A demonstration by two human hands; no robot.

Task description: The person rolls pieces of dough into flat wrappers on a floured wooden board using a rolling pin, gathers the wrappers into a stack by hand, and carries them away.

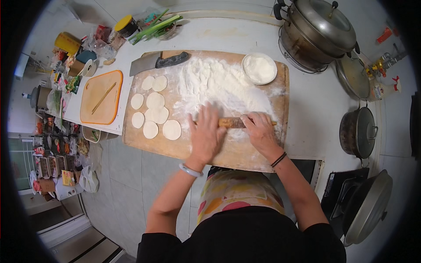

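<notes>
A wooden rolling pin [232,123] lies across the floured wooden board [235,151]. My right hand [260,130] grips its right part. My left hand [206,131], slightly blurred, lies over its left end with the palm down and the fingers extended; whether it grips the pin is hidden. Several round dough wrappers [171,130] rest on the board left of my left hand, some overlapping. Loose flour [213,82] is spread beyond both hands. A white bowl of flour [260,68] stands at the board's far right, and a cleaver [158,62] lies at its far left.
An orange-edged cutting board [100,98] with chopsticks lies to the left. Green onions [156,29] and a yellow-lidded tub [126,26] stand behind. A large steamer pot [315,36] is at back right, with a lidded pot [358,131] and a lidded wok [368,208] nearer.
</notes>
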